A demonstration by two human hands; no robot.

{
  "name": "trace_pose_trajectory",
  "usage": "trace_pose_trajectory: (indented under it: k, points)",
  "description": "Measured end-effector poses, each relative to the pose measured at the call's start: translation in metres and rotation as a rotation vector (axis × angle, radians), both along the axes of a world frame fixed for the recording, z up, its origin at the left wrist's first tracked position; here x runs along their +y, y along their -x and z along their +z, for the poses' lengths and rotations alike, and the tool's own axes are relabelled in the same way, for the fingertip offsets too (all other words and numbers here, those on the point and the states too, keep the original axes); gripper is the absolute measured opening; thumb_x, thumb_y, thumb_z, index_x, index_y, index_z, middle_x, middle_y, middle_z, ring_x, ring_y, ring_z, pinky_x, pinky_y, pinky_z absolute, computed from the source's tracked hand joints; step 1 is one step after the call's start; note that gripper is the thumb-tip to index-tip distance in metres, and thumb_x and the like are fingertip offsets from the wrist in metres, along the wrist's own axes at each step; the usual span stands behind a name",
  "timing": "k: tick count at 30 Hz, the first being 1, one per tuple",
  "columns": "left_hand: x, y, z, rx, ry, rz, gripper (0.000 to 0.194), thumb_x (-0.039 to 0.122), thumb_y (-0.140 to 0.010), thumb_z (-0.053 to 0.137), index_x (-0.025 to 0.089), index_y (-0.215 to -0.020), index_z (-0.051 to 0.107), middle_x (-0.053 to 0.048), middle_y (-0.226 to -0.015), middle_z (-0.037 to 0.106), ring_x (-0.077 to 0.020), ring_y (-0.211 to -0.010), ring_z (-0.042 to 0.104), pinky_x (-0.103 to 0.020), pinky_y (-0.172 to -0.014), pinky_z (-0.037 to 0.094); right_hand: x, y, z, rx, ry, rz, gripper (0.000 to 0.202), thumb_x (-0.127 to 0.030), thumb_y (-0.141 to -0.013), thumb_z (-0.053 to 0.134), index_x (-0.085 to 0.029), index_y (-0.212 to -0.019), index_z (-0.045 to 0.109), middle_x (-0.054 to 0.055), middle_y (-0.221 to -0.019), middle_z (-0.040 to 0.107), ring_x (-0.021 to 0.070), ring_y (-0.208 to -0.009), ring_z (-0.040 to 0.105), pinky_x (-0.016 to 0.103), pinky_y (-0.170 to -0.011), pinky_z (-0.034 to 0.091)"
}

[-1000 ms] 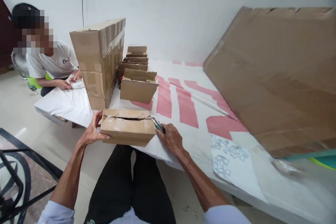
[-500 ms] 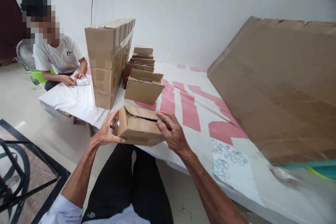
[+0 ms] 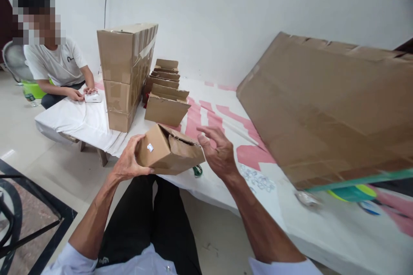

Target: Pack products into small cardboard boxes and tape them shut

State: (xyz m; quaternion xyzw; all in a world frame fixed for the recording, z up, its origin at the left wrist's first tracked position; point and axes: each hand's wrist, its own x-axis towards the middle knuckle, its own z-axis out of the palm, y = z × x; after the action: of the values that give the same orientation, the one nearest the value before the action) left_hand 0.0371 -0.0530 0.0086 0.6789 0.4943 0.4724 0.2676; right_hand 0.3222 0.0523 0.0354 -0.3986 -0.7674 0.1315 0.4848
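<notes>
Tilted since the earlier frame: small brown cardboard box (image 3: 171, 150), lower centre of frame, end now facing the camera. Left hand (image 3: 130, 161) grips that end, thumb below; right hand (image 3: 219, 152) spread beside its far end.

This was a plain indoor workroom with a makeshift look; whether it belonged to a home or a shop could not be told. Around the left hand's (image 3: 129, 161) grip on a cardboard box (image 3: 177, 154), the furnishings were improvised: a low table (image 3: 222, 189) ran beneath and beyond, draped in white-and-red cloth, its wooden legs (image 3: 102, 158) showing left of the grip. Taped cartons (image 3: 118, 77) stood stacked just beyond it, open-topped cartons (image 3: 166, 109) beside them. A large cardboard panel (image 3: 338, 116) leaned well right. Far left, a person (image 3: 58, 64) sat over glossy floor tiles (image 3: 64, 150).
</notes>
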Motion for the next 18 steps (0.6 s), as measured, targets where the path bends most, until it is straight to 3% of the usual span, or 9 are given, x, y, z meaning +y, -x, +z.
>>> trace_pose_trajectory:
  k: [3,6,11,18]
  points:
    - [0.002,-0.008,0.005,0.042,-0.037,0.009,0.106,0.035,-0.06,0.097,0.026,-0.152,0.045,-0.016,-0.154,0.049,-0.0415,-0.142,0.048,-0.058,-0.12,0.041,-0.016,0.02,0.045,-0.145,-0.217,0.15,0.025,-0.037,-0.104,0.057,-0.025,-0.113,0.078,0.009,-0.113,0.073,0.0269,-0.11,0.066,0.046,-0.101,0.055]
    - [0.004,-0.019,0.013,0.078,-0.066,0.028,0.108,0.035,-0.058,0.098,0.026,-0.152,0.046,-0.017,-0.152,0.05,-0.0428,-0.144,0.046,-0.059,-0.121,0.039,-0.027,0.045,0.071,-0.412,-0.343,0.312,0.025,-0.025,-0.105,0.054,-0.023,-0.102,0.079,0.009,-0.106,0.073,0.0259,-0.103,0.062,0.044,-0.094,0.053]
    - [0.002,-0.033,0.023,0.132,-0.031,0.08,0.11,0.032,-0.056,0.097,0.023,-0.153,0.046,-0.018,-0.152,0.05,-0.0438,-0.146,0.044,-0.062,-0.12,0.038,-0.031,0.062,0.083,-0.851,-0.414,0.243,0.022,-0.02,-0.102,0.057,-0.019,-0.093,0.077,0.01,-0.1,0.072,0.0264,-0.096,0.054,0.042,-0.085,0.042]
    - [-0.003,-0.043,0.035,0.196,0.04,0.101,0.11,0.027,-0.056,0.093,0.022,-0.154,0.044,-0.018,-0.155,0.048,-0.0445,-0.147,0.043,-0.066,-0.119,0.038,-0.036,0.06,0.093,-1.042,-0.451,0.205,0.015,-0.015,-0.098,0.062,-0.018,-0.093,0.076,0.01,-0.099,0.069,0.0253,-0.094,0.049,0.039,-0.082,0.032]
